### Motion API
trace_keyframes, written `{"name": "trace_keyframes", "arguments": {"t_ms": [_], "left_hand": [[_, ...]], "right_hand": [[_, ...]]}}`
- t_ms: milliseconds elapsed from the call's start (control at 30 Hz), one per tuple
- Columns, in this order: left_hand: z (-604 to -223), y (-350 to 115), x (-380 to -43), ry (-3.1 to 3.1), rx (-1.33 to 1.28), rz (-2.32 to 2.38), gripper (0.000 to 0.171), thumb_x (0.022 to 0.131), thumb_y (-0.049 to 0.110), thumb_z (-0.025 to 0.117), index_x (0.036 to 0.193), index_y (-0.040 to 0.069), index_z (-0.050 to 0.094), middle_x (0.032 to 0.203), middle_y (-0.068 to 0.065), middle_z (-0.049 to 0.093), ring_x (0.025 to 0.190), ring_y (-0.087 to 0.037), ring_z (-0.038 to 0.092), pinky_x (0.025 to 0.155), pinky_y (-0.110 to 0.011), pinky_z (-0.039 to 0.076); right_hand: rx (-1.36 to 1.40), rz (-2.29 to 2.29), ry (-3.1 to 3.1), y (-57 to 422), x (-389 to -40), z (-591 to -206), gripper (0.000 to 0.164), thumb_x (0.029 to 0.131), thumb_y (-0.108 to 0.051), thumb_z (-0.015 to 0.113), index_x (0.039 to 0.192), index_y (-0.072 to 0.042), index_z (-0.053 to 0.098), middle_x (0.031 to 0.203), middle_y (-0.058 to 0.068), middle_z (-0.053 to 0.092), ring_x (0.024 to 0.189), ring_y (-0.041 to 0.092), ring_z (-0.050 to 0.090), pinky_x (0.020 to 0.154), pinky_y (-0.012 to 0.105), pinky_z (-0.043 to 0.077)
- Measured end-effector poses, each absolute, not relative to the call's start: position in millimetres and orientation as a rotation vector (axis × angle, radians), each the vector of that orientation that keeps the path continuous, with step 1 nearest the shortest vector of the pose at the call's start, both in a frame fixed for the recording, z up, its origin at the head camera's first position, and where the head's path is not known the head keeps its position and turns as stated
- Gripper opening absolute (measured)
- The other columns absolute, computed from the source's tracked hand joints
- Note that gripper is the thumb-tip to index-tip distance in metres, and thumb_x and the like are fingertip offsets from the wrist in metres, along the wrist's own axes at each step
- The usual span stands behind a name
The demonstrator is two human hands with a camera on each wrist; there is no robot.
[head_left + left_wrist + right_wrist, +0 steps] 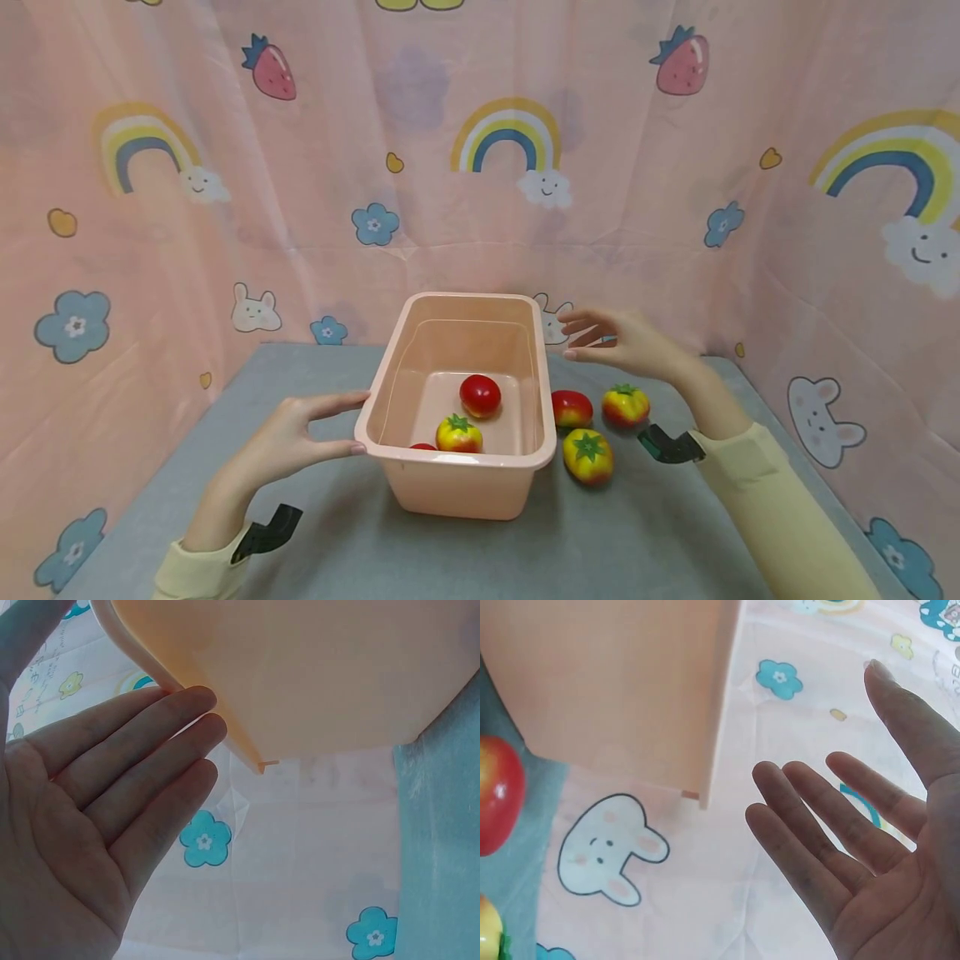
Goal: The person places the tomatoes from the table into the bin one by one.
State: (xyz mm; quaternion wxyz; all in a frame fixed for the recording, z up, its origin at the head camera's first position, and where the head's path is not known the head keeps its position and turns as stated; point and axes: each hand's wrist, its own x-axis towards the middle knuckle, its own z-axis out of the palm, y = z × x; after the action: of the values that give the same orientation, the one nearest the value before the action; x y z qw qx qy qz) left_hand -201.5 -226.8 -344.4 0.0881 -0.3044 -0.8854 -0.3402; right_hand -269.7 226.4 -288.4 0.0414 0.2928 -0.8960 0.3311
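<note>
A peach-coloured plastic bin stands at the middle of the table. My left hand is at its left side, with nearly straight fingers against the rim and the thumb near the front corner. In the left wrist view, those fingertips meet the rim from outside. Inside the bin lie a red tomato, a yellow-red tomato with a green star-shaped top, and part of another red one, mostly hidden by the front wall. My right hand hovers beyond the bin's right rim, fingers spread and holding nothing.
To the right of the bin, on the grey tabletop, are a red tomato, a yellow-red tomato and a yellow tomato. A pink printed curtain hangs behind and along both sides.
</note>
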Motion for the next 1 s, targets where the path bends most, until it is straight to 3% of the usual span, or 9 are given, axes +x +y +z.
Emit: {"name": "trace_keyframes", "arguments": {"t_ms": [367, 700, 1000], "left_hand": [[-345, -227, -201, -2.638, -0.893, -1.021, 0.058, 0.075, 0.039, 0.078, 0.128, 0.021, 0.061, 0.124, 0.006, 0.064, 0.115, -0.016, 0.061, 0.094, -0.042, 0.051], [-344, -226, -201, -2.644, -0.895, -1.036, 0.059, 0.075, 0.039, 0.079, 0.128, 0.019, 0.061, 0.124, 0.005, 0.064, 0.115, -0.017, 0.061, 0.094, -0.042, 0.051], [-343, -227, -202, -2.655, -0.902, -1.006, 0.059, 0.075, 0.04, 0.078, 0.128, 0.019, 0.061, 0.124, 0.004, 0.064, 0.115, -0.017, 0.061, 0.094, -0.043, 0.051]], "right_hand": [[0.789, 0.974, -2.818, 243, -263, -310, 0.052, 0.083, -0.034, 0.072, 0.129, -0.015, 0.055, 0.122, 0.011, 0.064, 0.105, 0.028, 0.066, 0.08, 0.037, 0.058], [0.72, 1.036, -2.876, 257, -261, -327, 0.052, 0.085, -0.039, 0.069, 0.129, -0.017, 0.054, 0.121, 0.01, 0.064, 0.106, 0.027, 0.065, 0.084, 0.042, 0.056], [0.688, 1.028, -2.884, 264, -257, -345, 0.052, 0.085, -0.037, 0.07, 0.128, -0.012, 0.055, 0.12, 0.015, 0.064, 0.105, 0.031, 0.065, 0.079, 0.04, 0.058]]}}
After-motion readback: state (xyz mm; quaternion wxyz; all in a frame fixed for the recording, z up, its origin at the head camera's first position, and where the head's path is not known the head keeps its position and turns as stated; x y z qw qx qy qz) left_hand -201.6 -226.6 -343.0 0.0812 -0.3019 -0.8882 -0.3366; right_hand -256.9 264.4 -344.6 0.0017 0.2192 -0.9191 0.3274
